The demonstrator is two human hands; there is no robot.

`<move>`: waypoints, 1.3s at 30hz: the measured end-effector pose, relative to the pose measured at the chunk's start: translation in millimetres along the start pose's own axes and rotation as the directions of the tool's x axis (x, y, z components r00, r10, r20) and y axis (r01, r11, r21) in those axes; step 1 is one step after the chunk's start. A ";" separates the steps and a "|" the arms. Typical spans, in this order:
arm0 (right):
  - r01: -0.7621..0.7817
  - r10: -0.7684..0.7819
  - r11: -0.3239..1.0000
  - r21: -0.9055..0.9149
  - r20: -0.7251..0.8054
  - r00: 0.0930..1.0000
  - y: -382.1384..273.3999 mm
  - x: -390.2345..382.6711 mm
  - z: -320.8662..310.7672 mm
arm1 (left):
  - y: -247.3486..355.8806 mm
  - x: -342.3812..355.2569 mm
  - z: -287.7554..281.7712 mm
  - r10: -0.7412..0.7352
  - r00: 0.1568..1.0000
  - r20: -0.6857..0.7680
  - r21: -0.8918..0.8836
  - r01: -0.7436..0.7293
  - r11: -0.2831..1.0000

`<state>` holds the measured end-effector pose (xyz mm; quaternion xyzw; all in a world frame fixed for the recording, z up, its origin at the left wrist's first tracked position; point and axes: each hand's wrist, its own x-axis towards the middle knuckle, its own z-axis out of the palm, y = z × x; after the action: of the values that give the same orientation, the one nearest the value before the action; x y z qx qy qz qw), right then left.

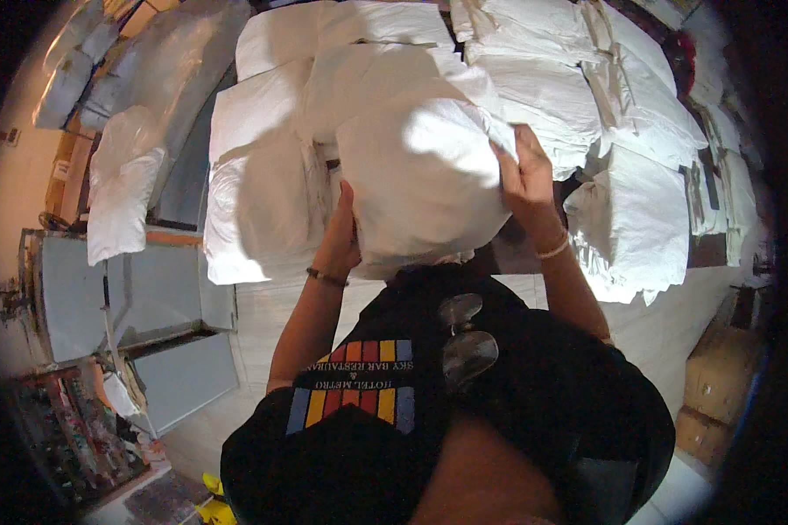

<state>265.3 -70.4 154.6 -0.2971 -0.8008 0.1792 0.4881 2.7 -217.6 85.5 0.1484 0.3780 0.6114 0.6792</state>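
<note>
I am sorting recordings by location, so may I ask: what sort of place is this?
Probably a laundry or linen storeroom: stacks of folded white cloth lie in rows, the left hand and right hand hold another white bundle between them, and brown cardboard boxes stand at right.

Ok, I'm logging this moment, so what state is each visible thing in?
Left hand: gripping the held white cloth's left side
Right hand: gripping its right side
Held white cloth: folded, between both hands
Other white cloths: folded, piled
Glasses: against the black shirt
Cardboard boxes: stacked
</note>
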 end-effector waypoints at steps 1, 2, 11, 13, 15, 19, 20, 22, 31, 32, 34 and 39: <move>-0.128 0.128 0.989 0.078 0.005 0.992 -2.2 7.5 8.5 | 0.9 5.3 -0.8 0.023 0.997 0.080 -0.081 -0.016 0.997; -0.313 0.309 0.943 0.113 0.049 0.950 -4.4 14.0 15.8 | 1.3 10.6 -1.5 -0.003 0.997 0.071 -0.123 0.011 0.992; -0.441 0.428 0.897 -0.021 0.287 0.857 39.9 7.7 48.8 | -24.0 23.0 -24.2 -0.042 0.986 0.162 -0.269 0.085 0.959; -0.572 0.584 0.811 -0.121 0.201 0.787 54.1 -10.7 61.7 | -30.2 22.2 -26.0 0.035 0.959 0.281 -0.351 0.068 0.934; -0.673 0.720 0.687 -0.274 0.134 0.681 60.2 -20.7 68.1 | -33.1 22.8 -19.5 0.093 0.981 0.170 0.156 -0.120 0.980; -0.678 0.672 0.735 -0.020 0.157 0.724 34.9 -20.8 61.4 | -3.5 28.2 3.4 -0.102 0.994 0.026 0.205 0.095 0.974; -0.728 0.713 0.682 0.074 0.155 0.684 23.5 -16.8 54.3 | 15.0 30.2 7.4 -0.022 0.999 0.028 0.266 0.014 0.964; -0.665 0.674 0.708 0.237 0.053 0.737 2.3 -8.1 44.2 | 62.8 24.5 5.7 0.097 0.995 -0.013 0.401 -0.083 0.912; -0.634 0.679 0.692 0.344 -0.012 0.734 3.9 -18.3 42.8 | 331.9 31.3 -87.6 0.442 0.873 0.206 0.116 -0.471 0.875; -0.636 0.679 0.692 0.341 -0.010 0.734 6.4 -24.5 46.1 | 348.1 38.9 -105.8 0.468 0.871 0.148 0.194 -0.490 0.850; -0.641 0.690 0.676 0.364 -0.006 0.724 9.7 -35.1 51.9 | 368.8 56.2 -150.9 0.502 0.863 -0.054 0.515 -0.407 0.755; -0.689 0.727 0.648 0.325 0.008 0.687 13.2 -46.9 55.2 | 322.1 125.2 -265.9 0.500 0.761 -0.413 0.872 0.173 0.457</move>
<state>236.5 -90.7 90.0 -0.5186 -0.5517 0.4573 0.4664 -417.6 -101.8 79.5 0.3014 0.8182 0.4079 0.2708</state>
